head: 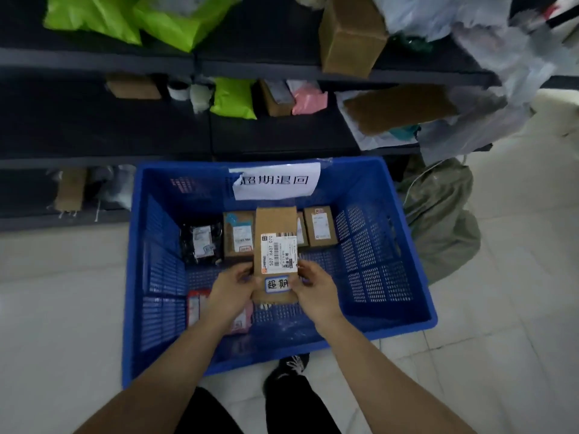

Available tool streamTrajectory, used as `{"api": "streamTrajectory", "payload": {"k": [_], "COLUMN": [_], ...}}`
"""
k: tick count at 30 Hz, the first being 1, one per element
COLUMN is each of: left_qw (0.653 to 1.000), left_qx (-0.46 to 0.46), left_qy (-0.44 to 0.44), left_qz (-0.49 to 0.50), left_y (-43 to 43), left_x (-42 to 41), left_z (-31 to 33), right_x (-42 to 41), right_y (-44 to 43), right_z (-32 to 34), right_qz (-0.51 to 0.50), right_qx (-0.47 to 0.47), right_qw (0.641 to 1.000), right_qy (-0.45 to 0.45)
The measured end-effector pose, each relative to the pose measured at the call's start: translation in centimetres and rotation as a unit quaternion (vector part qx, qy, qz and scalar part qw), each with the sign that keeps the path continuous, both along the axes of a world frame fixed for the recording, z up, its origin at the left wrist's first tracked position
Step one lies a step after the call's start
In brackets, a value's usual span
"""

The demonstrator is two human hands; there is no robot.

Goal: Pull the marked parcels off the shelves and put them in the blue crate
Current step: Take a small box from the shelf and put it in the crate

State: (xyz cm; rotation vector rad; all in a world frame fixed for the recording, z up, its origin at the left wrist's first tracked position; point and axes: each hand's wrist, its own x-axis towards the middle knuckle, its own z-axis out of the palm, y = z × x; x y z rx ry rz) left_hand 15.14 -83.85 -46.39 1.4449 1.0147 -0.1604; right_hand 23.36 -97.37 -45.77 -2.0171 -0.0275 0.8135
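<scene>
Left to right inside the crate (404,245): a black bag parcel (202,245) at the back left, then a brown box (238,234), another mostly hidden behind the held box, and a third box (320,226) at the back right. Near the front left, a pink parcel (241,319) lies under the left forearm w/ a red-edged white label beside it.

Left hand (233,288) is closed round the lower left edge of a tall box (275,255), thumb on its face; right hand (313,286) pinches the lower right edge the same way. The box hangs above the crate floor, about centre, label up — a white shipping label plus a small blue-bordered tag (277,284), presumably the mark.

Progress, as I judge it: approx. five parcels already in, this one about to join them, not yet set down. The shelves (94,61) carry plenty more — green bags (138,17), boxes, grey bags at right — but whether any bear the mark I can't tell; they're blurred and too small.

Hidden: the box's underside, most of the pink parcel, and the far-right shelf contents, smeared by motion. A white sign (275,180) on the crate's back wall is readable; other labels aren't.
</scene>
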Motion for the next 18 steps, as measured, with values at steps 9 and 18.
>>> {"api": "streamTrajectory", "payload": {"k": [9,18], "left_qw": [0.997,0.977], "left_qx": [-0.002,-0.027], "left_qy": [0.074,0.206], "left_qz": [0.001,-0.05], "left_y": [-3.0,-3.4], "left_x": [4.0,3.4], "left_z": [-11.6,-31.7], "right_x": [5.1,4.9], "right_y": [-2.1,-3.0], "right_z": [-12.1,-31.3], "right_qz": [0.088,0.132], "right_qx": [-0.092,-0.162], "right_qw": [0.99,0.969], "right_qy": [0.057,0.133]}}
